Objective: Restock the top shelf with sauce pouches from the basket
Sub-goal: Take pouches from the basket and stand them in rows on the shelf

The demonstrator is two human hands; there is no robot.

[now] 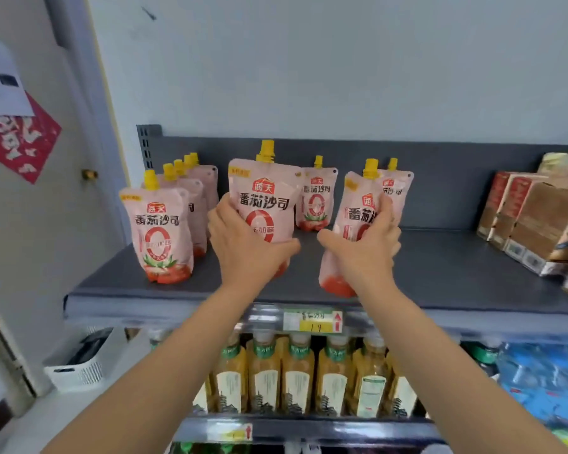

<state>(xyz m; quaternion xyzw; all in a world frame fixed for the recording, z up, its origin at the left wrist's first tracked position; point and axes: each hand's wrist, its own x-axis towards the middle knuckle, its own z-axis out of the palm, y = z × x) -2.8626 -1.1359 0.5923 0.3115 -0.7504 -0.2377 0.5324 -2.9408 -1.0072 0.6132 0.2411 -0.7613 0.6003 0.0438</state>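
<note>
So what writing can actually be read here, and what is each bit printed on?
"海天": brand badge on the pouch in the left hand.
"番茄沙司": large characters on that pouch, and on the front pouch of the left row.
"番茄": all that shows on the pouch in the right hand; fingers hide the rest.
Big red "0": on the pouches.
"19", roughly: shelf price tag, blurred.
Tea bottles, brown boxes, wall notice: unreadable.
</note>
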